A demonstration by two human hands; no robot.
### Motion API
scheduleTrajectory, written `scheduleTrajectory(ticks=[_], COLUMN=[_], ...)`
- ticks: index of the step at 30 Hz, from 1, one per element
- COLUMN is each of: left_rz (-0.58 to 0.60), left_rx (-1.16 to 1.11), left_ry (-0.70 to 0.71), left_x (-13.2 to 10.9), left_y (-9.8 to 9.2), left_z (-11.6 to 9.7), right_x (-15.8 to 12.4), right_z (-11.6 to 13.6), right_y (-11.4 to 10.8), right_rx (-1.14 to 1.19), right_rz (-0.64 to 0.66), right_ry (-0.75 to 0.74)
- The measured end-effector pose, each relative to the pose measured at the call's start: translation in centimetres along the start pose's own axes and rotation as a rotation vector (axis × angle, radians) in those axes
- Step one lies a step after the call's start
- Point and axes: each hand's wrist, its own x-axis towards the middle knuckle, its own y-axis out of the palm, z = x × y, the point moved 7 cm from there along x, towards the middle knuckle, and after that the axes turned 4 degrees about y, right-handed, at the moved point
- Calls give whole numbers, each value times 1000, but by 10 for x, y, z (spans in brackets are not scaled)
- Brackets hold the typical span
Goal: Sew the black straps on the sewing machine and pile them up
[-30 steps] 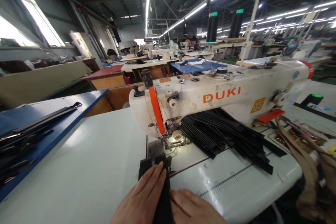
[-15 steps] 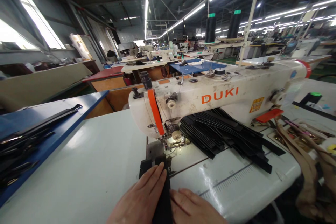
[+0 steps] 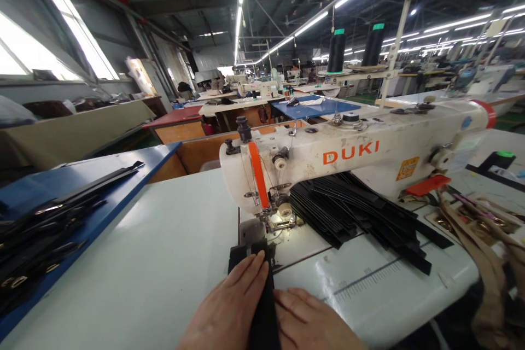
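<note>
Left hand [image 3: 229, 309] and right hand [image 3: 314, 325] lie flat, fingers outstretched, flanking a black strip [image 3: 263, 306] on the white factory table [image 3: 164, 240]

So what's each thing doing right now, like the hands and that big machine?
Black strap: lying flat, running toward the needle.
Left hand: open, flat, pressing on the strap.
Right hand: open, flat, at the strap's right edge.
Needle light: on.
Thread cones: upright on their stand.
Pile of black strips: stacked loosely under the machine's arm.
Tan straps: heaped at the right.
</note>
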Motion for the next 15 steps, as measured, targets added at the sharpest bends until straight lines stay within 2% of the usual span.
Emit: scheduleTrajectory(ticks=[6, 12, 15], left_rz=[120, 81, 28], left_rx=[-134, -96, -67], left_ry=[-65, -79, -61], left_x=[10, 14, 13], left_y=[10, 1, -2], left_z=[14, 8, 4], right_x=[4, 23, 33], right_z=[-7, -23, -24], right_y=[-9, -34, -31], right_rx=[42, 162, 120], right_rz=[59, 139, 181], right_ry=[102, 379, 296])
